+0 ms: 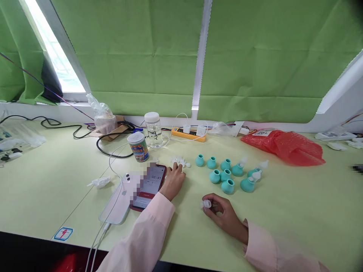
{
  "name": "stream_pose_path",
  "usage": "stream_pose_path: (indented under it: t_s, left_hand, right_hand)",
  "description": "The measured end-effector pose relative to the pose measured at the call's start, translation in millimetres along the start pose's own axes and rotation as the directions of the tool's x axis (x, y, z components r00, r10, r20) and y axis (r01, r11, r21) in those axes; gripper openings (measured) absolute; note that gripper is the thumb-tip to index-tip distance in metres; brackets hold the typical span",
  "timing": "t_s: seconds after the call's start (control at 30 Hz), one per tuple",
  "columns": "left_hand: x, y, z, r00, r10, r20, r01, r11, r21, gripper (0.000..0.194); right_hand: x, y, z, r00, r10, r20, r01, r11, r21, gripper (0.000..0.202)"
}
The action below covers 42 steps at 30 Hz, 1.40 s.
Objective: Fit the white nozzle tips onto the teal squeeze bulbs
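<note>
My left hand (174,182) reaches forward with its fingers stretched out and a little apart, fingertips at a small pile of white plastic pieces (179,162). Between the thumb and fingers of my right hand (224,214) is a small translucent plastic nozzle (207,204), held just above the table. Beyond the right hand stand several teal squeeze bulbs (227,186) with open necks. Three others, among them a front one (247,184), have whitish nozzles in their necks and lean or point to the right.
Two phones lie left of my left arm: a pale one (116,204) with a cable and one showing a timer (151,185). Behind stand a can (138,146), a clear jar (154,132) and an orange power strip (178,133). A red plastic bag (286,147) lies back right.
</note>
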State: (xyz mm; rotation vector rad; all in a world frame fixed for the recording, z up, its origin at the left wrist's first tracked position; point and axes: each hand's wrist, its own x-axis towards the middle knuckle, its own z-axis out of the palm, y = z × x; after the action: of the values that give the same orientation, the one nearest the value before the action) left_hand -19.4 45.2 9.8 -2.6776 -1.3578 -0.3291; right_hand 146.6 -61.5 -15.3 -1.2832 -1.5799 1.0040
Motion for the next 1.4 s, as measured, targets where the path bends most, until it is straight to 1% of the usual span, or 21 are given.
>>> stream_pose_path:
  t_s: [0.07,0.13,0.17,0.23,0.3,0.4,0.53,0.63,0.77,0.83,0.93,1.0,1.07,1.13,1.2,1.23,1.3,1.4]
  left_hand:
    - [1,1,-1.7,0.998,0.006,-0.060,-0.012,0.995,-0.103,0.019]
    - [1,7,-6.4,0.993,0.021,-0.114,-0.055,0.951,-0.306,0.018]
    - [1,11,-9.3,0.990,0.035,-0.133,-0.088,0.902,-0.423,0.017]
    - [-2,21,-14.6,0.986,0.072,-0.151,-0.151,0.767,-0.623,0.016]
    - [-5,31,-18.0,0.985,0.114,-0.132,-0.175,0.648,-0.742,0.015]
    - [-9,36,-19.3,0.988,0.142,-0.062,-0.128,0.525,-0.841,0.015]
    - [-10,30,-19.5,0.995,0.098,0.023,-0.017,0.388,-0.922,0.017]
    - [-11,26,-19.9,0.995,0.083,0.046,0.017,0.325,-0.946,0.017]
    - [-13,27,-17.1,0.992,0.111,0.063,0.024,0.327,-0.945,0.016]
    - [-13,29,-14.9,0.989,0.121,0.083,0.043,0.306,-0.951,0.017]
    - [-12,30,-12.3,0.987,0.113,0.111,0.079,0.258,-0.963,0.019]
    - [-12,30,-11.4,0.990,0.096,0.107,0.078,0.264,-0.961,0.019]
    - [-12,31,-10.7,0.995,0.078,0.058,0.028,0.336,-0.941,0.019]
    - [-13,32,-9.8,0.996,0.077,-0.037,-0.068,0.450,-0.890,0.018]
    - [-15,34,-8.2,0.984,0.101,-0.145,-0.177,0.552,-0.815,0.018]
    - [-16,35,-7.2,0.974,0.125,-0.188,-0.225,0.587,-0.778,0.019]
    - [-18,37,-4.7,0.955,0.170,-0.241,-0.294,0.627,-0.721,0.020]
    - [-19,41,-0.2,0.941,0.207,-0.267,-0.336,0.639,-0.692,0.022]
  right_hand:
    - [2,1,0,0.999,0.037,-0.011,-0.036,0.999,0.035,0.023]
    - [4,3,1,0.996,0.081,-0.038,-0.078,0.993,0.085,0.026]
    - [5,4,1,0.993,0.102,-0.053,-0.096,0.989,0.116,0.027]
    - [8,6,1,0.989,0.130,-0.076,-0.115,0.977,0.180,0.030]
    - [9,8,0,0.988,0.130,-0.088,-0.107,0.968,0.229,0.031]
    - [10,8,0,0.989,0.112,-0.099,-0.083,0.962,0.259,0.030]
    - [9,6,-1,0.986,0.125,-0.114,-0.090,0.958,0.271,0.031]
    - [10,5,-2,0.981,0.141,-0.134,-0.101,0.958,0.268,0.032]
    - [10,5,-2,0.980,0.143,-0.140,-0.104,0.961,0.257,0.032]
    - [10,5,-2,0.981,0.142,-0.135,-0.104,0.961,0.256,0.031]
    - [10,4,-2,0.981,0.145,-0.130,-0.108,0.961,0.255,0.032]
    - [10,4,-2,0.981,0.148,-0.128,-0.112,0.960,0.256,0.032]
    - [10,4,-3,0.981,0.148,-0.128,-0.110,0.958,0.265,0.033]
    - [11,4,-3,0.980,0.150,-0.132,-0.107,0.952,0.286,0.033]
    - [12,4,-3,0.978,0.155,-0.137,-0.105,0.943,0.317,0.032]
    - [13,4,-3,0.977,0.155,-0.143,-0.101,0.938,0.331,0.031]
    - [14,4,-4,0.976,0.151,-0.159,-0.087,0.933,0.350,0.030]
    - [15,4,-5,0.972,0.141,-0.186,-0.068,0.932,0.356,0.031]
